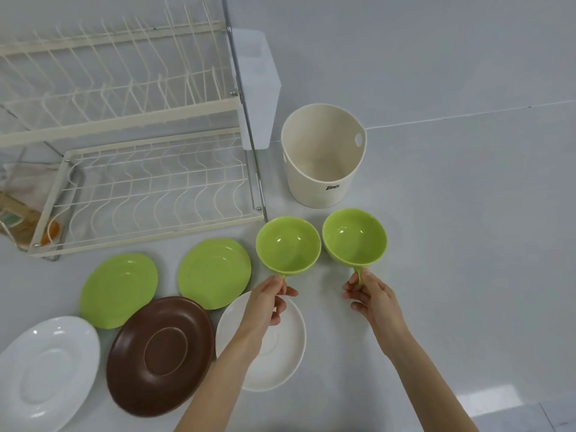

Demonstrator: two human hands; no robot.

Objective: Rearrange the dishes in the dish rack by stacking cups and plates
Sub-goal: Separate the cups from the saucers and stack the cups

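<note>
Holding two green cups by their handles, you pinch the left cup (288, 246) with your left hand (270, 302) and the right cup (354, 236) with your right hand (372, 296), near the rack (149, 194), with five plates: two green, one brown (160, 355), two white.

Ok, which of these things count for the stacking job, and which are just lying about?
For the job: two green cups, left cup in the left hand, right cup in the right hand; green saucers; brown saucer; white saucers; dish rack.

Lying about: cream bucket; white holder.
</note>
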